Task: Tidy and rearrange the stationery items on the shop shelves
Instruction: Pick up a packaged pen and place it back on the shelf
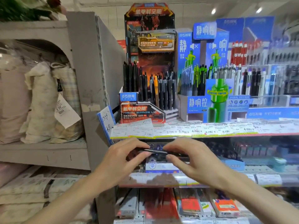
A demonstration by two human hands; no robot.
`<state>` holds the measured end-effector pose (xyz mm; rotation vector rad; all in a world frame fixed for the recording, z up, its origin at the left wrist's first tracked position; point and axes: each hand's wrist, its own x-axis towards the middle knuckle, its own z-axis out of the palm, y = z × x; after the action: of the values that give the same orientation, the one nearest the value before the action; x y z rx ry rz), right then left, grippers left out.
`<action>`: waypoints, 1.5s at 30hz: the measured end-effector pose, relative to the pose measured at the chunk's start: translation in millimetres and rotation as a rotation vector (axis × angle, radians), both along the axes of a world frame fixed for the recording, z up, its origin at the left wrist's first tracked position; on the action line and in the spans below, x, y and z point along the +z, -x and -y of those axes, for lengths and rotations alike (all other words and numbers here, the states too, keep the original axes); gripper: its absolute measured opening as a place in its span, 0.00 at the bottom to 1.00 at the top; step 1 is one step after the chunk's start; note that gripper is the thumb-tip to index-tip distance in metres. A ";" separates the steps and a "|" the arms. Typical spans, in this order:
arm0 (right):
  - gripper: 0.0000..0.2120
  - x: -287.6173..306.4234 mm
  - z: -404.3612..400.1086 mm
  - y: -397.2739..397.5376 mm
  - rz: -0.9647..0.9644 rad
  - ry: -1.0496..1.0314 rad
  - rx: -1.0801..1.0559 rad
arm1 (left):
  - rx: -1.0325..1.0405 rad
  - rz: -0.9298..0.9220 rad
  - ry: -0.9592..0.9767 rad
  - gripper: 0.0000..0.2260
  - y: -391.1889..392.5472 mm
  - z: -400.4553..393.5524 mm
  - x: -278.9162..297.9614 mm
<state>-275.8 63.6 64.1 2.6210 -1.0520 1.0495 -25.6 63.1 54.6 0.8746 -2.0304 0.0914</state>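
Glossy printed cardboard is seen in the orange-and-black pen display box and the blue one. The pens held between the hands look like smooth dark plastic. Price labels are paper; the bagged bedding is soft cloth.

Pen display boxes side by side on upper shelf; bedding bundles left; packaged stationery below.

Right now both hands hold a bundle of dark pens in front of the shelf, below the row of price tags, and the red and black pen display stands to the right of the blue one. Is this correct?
Not quite. The head view shows the red and black pen display to the left of the blue one, not the right. The rest holds: the left hand and right hand hold dark pens below the price tags.
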 end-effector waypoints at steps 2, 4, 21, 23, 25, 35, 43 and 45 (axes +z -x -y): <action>0.11 18.7 -0.4 -5.2 -0.032 0.073 0.001 | -0.017 0.021 0.048 0.11 5.6 4.6 16.7; 0.10 35.0 2.0 -9.2 -0.053 0.142 -0.015 | -0.023 0.054 0.082 0.11 9.9 11.3 32.8; 0.09 111.5 75.9 -25.9 0.485 0.015 -0.233 | 0.326 0.172 0.168 0.18 26.3 87.0 87.0; 0.10 117.7 86.1 -32.2 0.537 0.005 -0.231 | 0.343 0.203 0.152 0.18 30.1 90.8 85.7; 0.10 122.3 93.4 -36.4 0.574 0.000 -0.235 | 0.346 0.197 0.153 0.16 32.6 92.7 84.1; 0.10 114.0 112.5 -50.1 0.616 -0.104 -0.245 | 0.354 0.130 0.155 0.14 35.9 94.1 81.2; 0.10 108.0 115.5 -47.0 0.558 -0.115 -0.313 | 0.347 0.095 0.161 0.14 37.5 95.3 80.1; 0.09 108.9 116.2 -47.3 0.547 -0.122 -0.320 | 0.347 0.093 0.161 0.14 37.7 95.5 79.7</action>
<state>-228.4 -52.5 173.0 2.1749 -1.6182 1.7048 -63.3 -32.4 134.3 1.1278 -1.9058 0.4890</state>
